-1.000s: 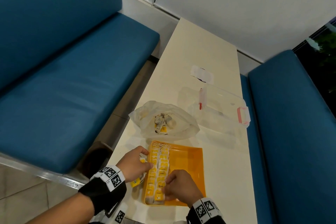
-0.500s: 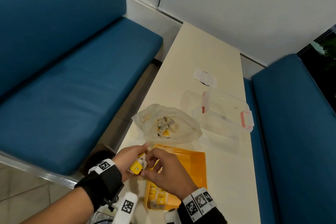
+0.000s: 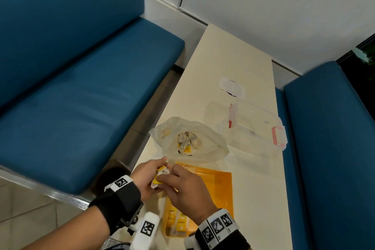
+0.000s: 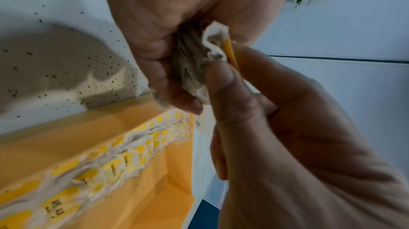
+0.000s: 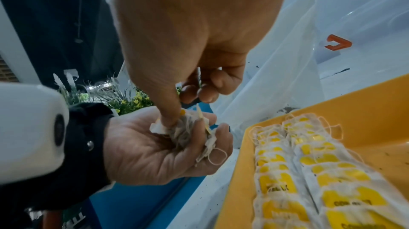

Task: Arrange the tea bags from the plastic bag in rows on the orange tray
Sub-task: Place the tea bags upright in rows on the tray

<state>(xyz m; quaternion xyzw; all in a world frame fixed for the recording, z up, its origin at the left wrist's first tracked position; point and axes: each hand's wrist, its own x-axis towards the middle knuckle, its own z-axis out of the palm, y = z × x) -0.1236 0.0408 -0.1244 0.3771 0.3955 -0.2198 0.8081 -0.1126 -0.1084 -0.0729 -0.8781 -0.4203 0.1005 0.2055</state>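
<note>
Above the orange tray's (image 3: 220, 186) near-left corner, my left hand (image 3: 160, 170) cups a crumpled bunch of tea bags (image 3: 161, 174) in its curled fingers. My right hand (image 3: 164, 179) reaches into that bunch and pinches one tea bag by its yellow tag (image 4: 230, 56) between thumb (image 5: 169, 112) and forefinger. Two rows of tea bags (image 5: 309, 171) with yellow tags lie along the left side of the tray (image 5: 365, 110); my right hand hides most of them in the head view. The plastic bag (image 3: 188, 142) lies open behind the tray with several tea bags inside.
A clear plastic container (image 3: 253, 126) with red clips stands right of the bag, and a small white paper (image 3: 232, 87) lies further back. Blue benches flank the narrow cream table (image 3: 233, 57). Dark specks dot the tabletop beside the tray.
My right hand left the tea bag row on the tray and came up to the bunch in my left hand, where it took hold of one bag. The left hand rose slightly.
</note>
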